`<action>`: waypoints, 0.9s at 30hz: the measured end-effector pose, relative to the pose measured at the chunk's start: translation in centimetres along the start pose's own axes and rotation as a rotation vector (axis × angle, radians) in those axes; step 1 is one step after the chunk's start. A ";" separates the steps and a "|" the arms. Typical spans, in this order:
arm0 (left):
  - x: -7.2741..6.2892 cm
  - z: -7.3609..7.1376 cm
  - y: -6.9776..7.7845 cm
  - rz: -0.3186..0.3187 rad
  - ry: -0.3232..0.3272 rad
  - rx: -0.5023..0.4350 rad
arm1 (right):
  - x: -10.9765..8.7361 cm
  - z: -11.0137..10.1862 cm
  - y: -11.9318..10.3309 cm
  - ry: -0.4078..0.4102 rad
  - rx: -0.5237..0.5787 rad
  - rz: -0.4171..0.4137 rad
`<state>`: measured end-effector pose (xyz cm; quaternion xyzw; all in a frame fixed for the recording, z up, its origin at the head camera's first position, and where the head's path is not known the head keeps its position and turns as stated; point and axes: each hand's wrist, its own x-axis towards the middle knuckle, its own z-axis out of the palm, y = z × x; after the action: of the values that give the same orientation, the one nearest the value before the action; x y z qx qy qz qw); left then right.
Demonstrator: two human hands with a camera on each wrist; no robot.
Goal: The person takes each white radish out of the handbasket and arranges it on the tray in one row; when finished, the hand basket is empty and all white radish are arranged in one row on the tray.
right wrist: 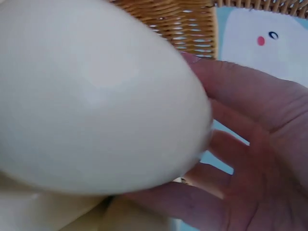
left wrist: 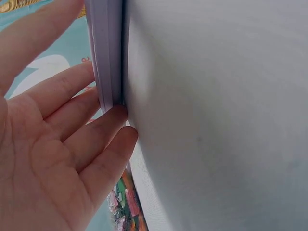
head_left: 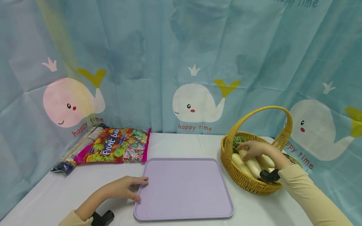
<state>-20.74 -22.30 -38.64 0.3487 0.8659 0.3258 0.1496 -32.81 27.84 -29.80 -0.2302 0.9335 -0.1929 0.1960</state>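
My right hand point(head_left: 256, 148) reaches into a yellow wicker basket point(head_left: 244, 181) and grips a white radish point(head_left: 253, 167) near its leafy end. In the right wrist view the pale, rounded end of a radish point(right wrist: 101, 96) fills the left side, with fingers curved around behind it. Several more white radishes lie beside it, and green leaves point(head_left: 239, 140) show at the basket's back. My left hand point(head_left: 123, 187) rests at the left edge of a flat lilac tray point(head_left: 183, 188), its fingertips at the rim. Seen from the left wrist, those fingers are extended against the tray's side point(left wrist: 107, 57).
A bright bag of fruit candy point(head_left: 116, 146) lies at the back left, partly over a long dark package point(head_left: 76, 152). Behind the white table point(head_left: 181, 146) hangs a blue whale-print curtain point(head_left: 135, 94). The basket's tall handle point(head_left: 261, 110) arches above my right hand.
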 end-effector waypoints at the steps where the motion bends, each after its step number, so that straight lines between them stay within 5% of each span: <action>1: 0.0 0.0 0.0 0.000 0.000 0.002 | 0.0 0.0 0.1 0.016 -0.008 -0.006; 13: 0.1 0.1 -0.2 -0.017 -0.012 -0.011 | -1.2 -0.2 1.1 0.239 -0.001 -0.084; 20: -0.1 -0.1 0.0 -0.026 -0.011 -0.032 | -2.5 -0.6 0.7 0.272 0.176 -0.092; 27: 0.0 -0.1 -0.2 -0.019 -0.012 -0.020 | -2.8 -0.6 1.1 0.320 0.207 -0.116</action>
<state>-20.91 -22.42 -38.75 0.3408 0.8650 0.3311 0.1614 -31.13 30.33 -29.04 -0.2289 0.9131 -0.3328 0.0560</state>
